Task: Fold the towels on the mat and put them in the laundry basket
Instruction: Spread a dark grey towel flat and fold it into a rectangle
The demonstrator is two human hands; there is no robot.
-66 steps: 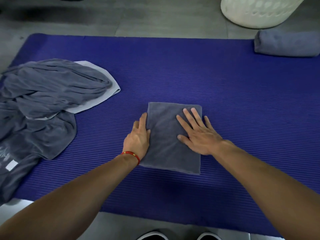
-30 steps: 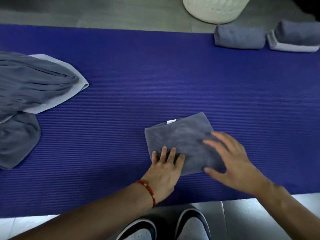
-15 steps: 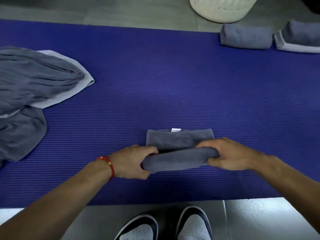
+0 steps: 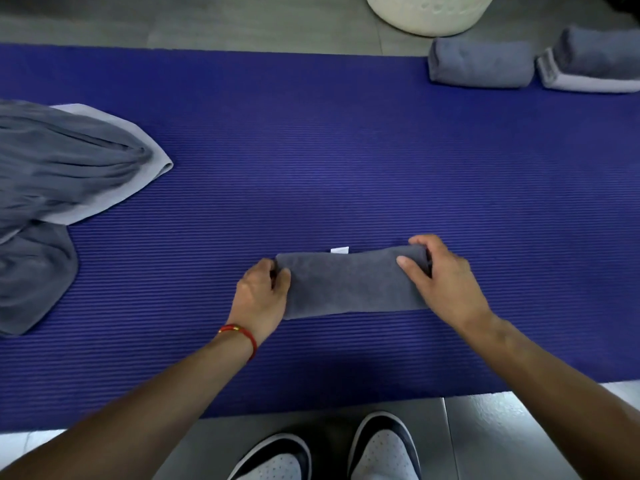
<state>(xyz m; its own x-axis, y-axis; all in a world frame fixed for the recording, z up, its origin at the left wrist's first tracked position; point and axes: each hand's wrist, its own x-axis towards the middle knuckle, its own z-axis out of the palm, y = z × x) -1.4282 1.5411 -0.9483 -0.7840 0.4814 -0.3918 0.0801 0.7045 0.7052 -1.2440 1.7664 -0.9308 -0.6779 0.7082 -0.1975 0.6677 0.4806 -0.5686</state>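
A dark grey towel (image 4: 349, 284) lies folded into a narrow strip on the blue mat (image 4: 346, 150), a white tag showing at its far edge. My left hand (image 4: 261, 294) grips its left end. At the right end, my right hand (image 4: 440, 275) holds the fold with thumb on top. A heap of unfolded grey towels (image 4: 59, 188) sits at the mat's left. Two folded towels lie at the far right: a grey one (image 4: 479, 64) and another (image 4: 592, 62) with a pale edge. The white laundry basket (image 4: 429, 12) stands on the floor beyond the mat, partly cut off.
Grey floor tiles border the mat on the near and far sides. My two shoes (image 4: 329, 452) stand just off the mat's near edge, below the towel.
The towel was turned crosswise, then its near edge was lifted by both hands and folded over to the far edge. It now lies as a narrow strip.
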